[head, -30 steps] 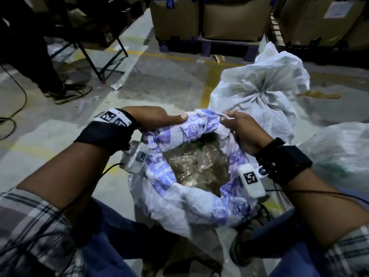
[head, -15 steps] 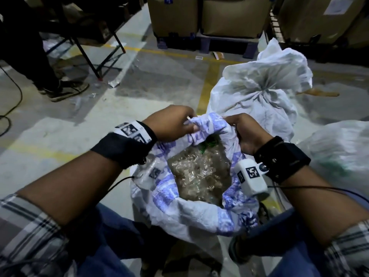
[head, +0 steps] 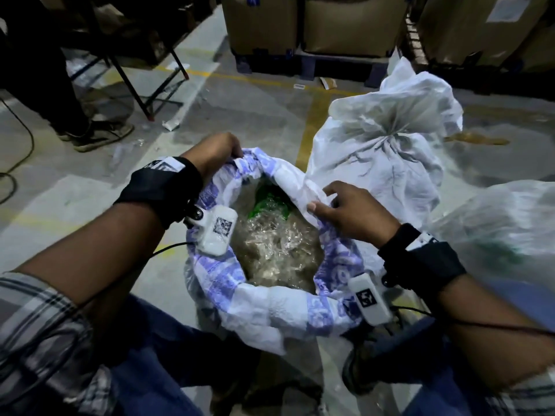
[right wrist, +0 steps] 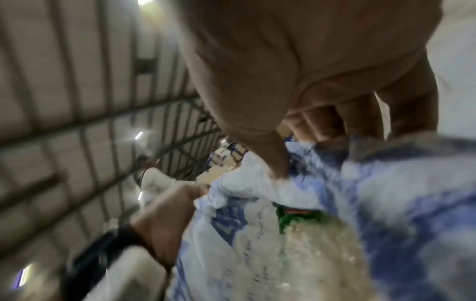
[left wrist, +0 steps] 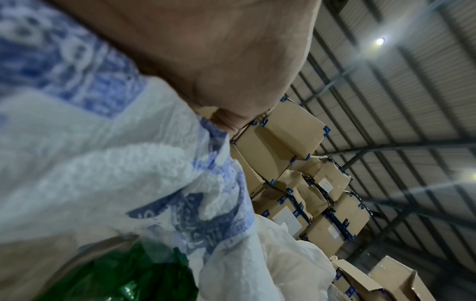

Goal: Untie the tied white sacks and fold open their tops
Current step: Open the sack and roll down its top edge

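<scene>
The open sack [head: 270, 310] is woven plastic cloth, white with blue print, matt and crinkled, its rolled rim rough-textured. Inside lies clear, glossy, crumpled plastic film [head: 279, 244] and a shiny green plastic piece [head: 267, 205]. The tied sack [head: 381, 145] beside it is the same matt white weave, creased where it gathers. The floor [head: 240, 115] is dull, scuffed concrete with worn yellow paint lines. The boxes [left wrist: 291, 130] are matt brown cardboard with blue corner pieces. The wrist bands [head: 159, 190] are black matt fabric; the shirt sleeve [head: 39, 334] is soft checked cloth.
</scene>
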Tool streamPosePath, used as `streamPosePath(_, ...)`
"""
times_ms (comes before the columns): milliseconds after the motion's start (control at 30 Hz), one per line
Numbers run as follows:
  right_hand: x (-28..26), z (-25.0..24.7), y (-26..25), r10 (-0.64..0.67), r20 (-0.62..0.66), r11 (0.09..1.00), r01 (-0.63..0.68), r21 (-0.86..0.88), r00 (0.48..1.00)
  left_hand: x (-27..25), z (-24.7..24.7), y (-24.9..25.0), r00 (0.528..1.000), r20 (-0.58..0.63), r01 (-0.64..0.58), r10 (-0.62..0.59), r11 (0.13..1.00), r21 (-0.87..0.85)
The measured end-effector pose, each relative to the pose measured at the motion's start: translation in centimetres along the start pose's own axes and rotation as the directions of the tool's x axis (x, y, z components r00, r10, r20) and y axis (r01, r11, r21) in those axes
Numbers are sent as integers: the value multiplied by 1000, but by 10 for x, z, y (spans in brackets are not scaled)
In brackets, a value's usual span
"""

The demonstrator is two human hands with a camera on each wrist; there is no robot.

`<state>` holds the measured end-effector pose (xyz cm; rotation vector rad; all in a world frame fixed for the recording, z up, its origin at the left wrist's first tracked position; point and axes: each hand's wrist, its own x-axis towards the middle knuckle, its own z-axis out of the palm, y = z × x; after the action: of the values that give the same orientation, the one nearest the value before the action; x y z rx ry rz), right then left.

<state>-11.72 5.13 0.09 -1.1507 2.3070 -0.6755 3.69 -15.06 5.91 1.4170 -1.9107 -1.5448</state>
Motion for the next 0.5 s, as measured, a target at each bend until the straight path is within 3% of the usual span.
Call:
streamPosePath(67,7,1,5,99,40,917,-107,384,994,-1,0,2,1000,-7,28,-28,1000,-2)
streamPosePath(100,12,-2,10,153,123,802,-196,564,981,-2,-1,2,999,1,48,-48,999,6)
streamPosePath(167,16,-7,19,128,391,428,-406,807,912,-3,-7,4,991,67,122,-120,992,-16)
streamPosePath(200,18,-9,22,107,477,267,-487,832,873,-3,-11,6,981,120,157,-151,987,-40)
streamPosePath(233,20,-10,23,101,517,174,-527,832,850,-2,-16,7,968,180,192,-177,979,-70)
streamPosePath(300,23,-8,21,85,533,163,-539,826,842,3,-24,10,937,279,251,-210,960,-122)
streamPosePath(400,27,-3,12,67,485,235,-486,842,872,5,-33,10,917,334,279,-219,950,-143)
streamPosePath(467,30,1,7,61,355,291,-357,888,933,5,-35,7,924,321,281,-210,940,-193)
streamPosePath(500,31,3,5,113,218,407,-246,880,969,7,-35,4,929,310,280,-200,930,-240)
